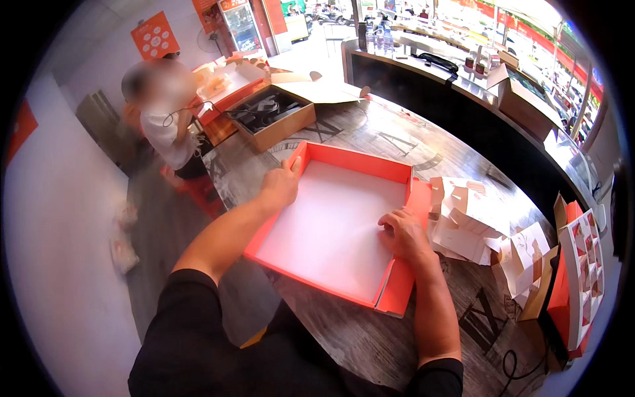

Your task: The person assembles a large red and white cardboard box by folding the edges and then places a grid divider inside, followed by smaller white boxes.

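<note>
A shallow red cardboard box [357,163] with a pale inside lies on the table in front of me. My left hand [282,183] is closed round the box's left wall near its far corner, thumb pointing up. At the right wall, my right hand [405,233] rests over the edge with its fingers curled inward above the pale bottom. Red panels of that side lean outward, above and below the hand. What lies under my right palm is hidden.
Folded white card pieces [463,221] lie right of the box. A partitioned red-and-white box [579,278] stands far right. Beyond, a brown carton [281,126] holds dark items. A person [169,126] stands beside another red box [231,96]. The table's surface [370,132] is patterned.
</note>
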`<act>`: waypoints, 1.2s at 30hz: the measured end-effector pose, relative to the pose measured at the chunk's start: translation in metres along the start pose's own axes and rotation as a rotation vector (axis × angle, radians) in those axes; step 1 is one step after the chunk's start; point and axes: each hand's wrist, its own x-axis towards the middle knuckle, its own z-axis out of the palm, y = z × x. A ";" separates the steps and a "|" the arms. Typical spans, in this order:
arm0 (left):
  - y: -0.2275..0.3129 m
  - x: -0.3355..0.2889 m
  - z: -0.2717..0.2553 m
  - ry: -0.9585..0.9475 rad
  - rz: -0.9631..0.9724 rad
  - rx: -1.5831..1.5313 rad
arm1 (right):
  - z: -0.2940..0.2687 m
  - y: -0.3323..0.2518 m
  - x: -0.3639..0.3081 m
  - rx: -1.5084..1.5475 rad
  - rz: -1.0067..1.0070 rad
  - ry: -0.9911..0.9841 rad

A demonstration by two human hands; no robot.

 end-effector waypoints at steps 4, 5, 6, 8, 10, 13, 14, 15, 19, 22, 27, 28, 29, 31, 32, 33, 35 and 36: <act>-0.039 0.000 -0.014 -0.030 0.013 0.146 | 0.042 -0.016 0.019 0.017 -0.016 0.088; -0.018 -0.007 -0.014 -0.063 -0.010 0.157 | 0.033 -0.002 0.010 -0.002 -0.042 0.074; 0.002 -0.006 -0.013 -0.054 -0.014 0.123 | 0.014 0.007 0.005 -0.025 -0.058 0.043; 0.018 0.011 -0.008 0.010 -0.001 0.139 | -0.005 0.012 0.001 -0.061 -0.090 0.055; 0.019 0.013 -0.005 0.035 0.004 0.154 | -0.007 0.006 0.003 -0.037 -0.044 0.023; 0.019 0.003 -0.018 0.002 0.052 0.183 | 0.000 0.001 0.002 -0.032 -0.041 0.030; 0.018 -0.001 -0.020 -0.002 0.072 0.229 | 0.002 0.000 0.001 -0.028 -0.045 0.035; 0.018 -0.004 -0.021 -0.003 0.092 0.273 | 0.003 0.001 0.001 -0.020 -0.053 0.034; 0.012 0.002 -0.003 0.117 0.265 0.355 | 0.001 0.002 0.000 -0.014 -0.059 0.021; 0.008 0.001 -0.003 0.141 0.348 0.332 | -0.004 0.001 0.001 -0.027 -0.075 0.024; -0.011 -0.006 -0.014 0.102 0.441 0.258 | -0.005 -0.001 0.001 -0.044 -0.109 0.050; -0.018 -0.005 -0.015 0.075 0.457 0.228 | -0.005 0.000 0.002 -0.030 -0.089 0.029; -0.026 -0.004 -0.016 0.086 0.504 0.169 | -0.005 0.000 0.003 -0.019 -0.064 0.005; -0.046 -0.008 -0.012 0.100 0.590 0.041 | -0.003 0.000 0.003 -0.013 -0.041 -0.025; -0.058 -0.007 0.002 0.153 0.617 -0.014 | -0.002 0.001 0.004 -0.017 -0.057 -0.028; -0.064 -0.014 0.004 0.141 0.657 -0.059 | -0.002 0.001 0.004 -0.021 -0.076 -0.026; -0.069 -0.027 -0.013 0.133 0.735 -0.135 | -0.003 0.001 0.002 -0.024 -0.064 -0.041; -0.065 -0.035 -0.020 0.117 0.794 -0.223 | -0.007 0.002 0.002 -0.037 -0.057 -0.045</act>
